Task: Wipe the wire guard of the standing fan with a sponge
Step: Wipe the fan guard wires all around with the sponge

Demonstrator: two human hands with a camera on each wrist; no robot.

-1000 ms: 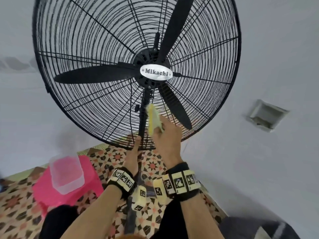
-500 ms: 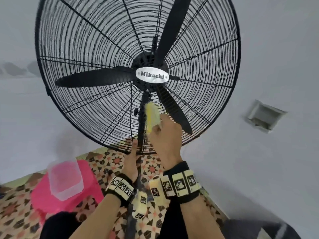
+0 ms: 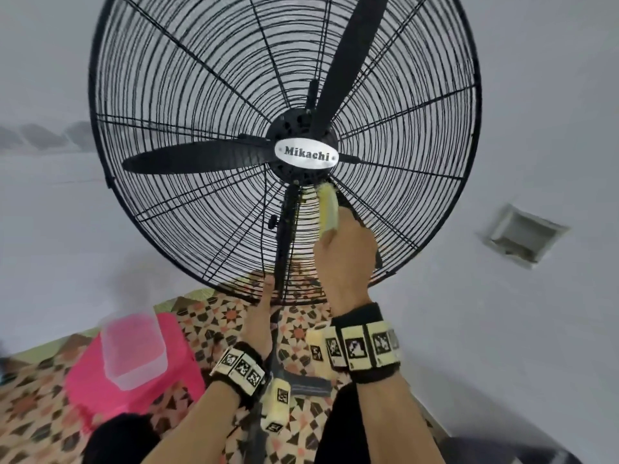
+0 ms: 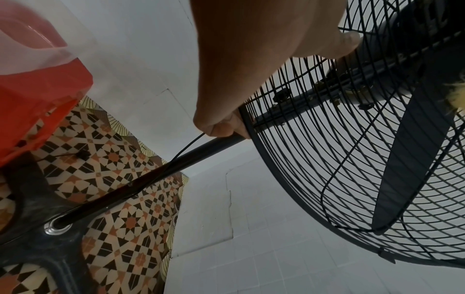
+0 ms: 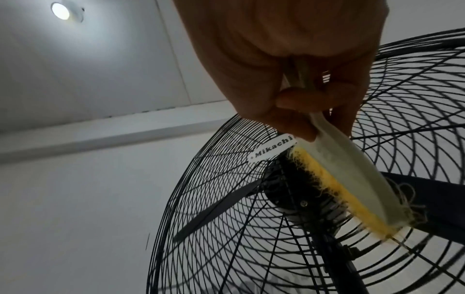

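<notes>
The sponge (image 3: 327,209) is pinched in the right hand (image 3: 345,259) against the wire guard (image 3: 207,105) for wiping, while the pole (image 4: 201,149) is gripped by the left hand (image 4: 254,59) for steadiness.

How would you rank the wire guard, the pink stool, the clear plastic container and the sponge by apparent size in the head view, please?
1. wire guard, by far the largest.
2. pink stool.
3. clear plastic container, standing on the stool.
4. sponge, smallest, partly hidden in the right hand.
</notes>
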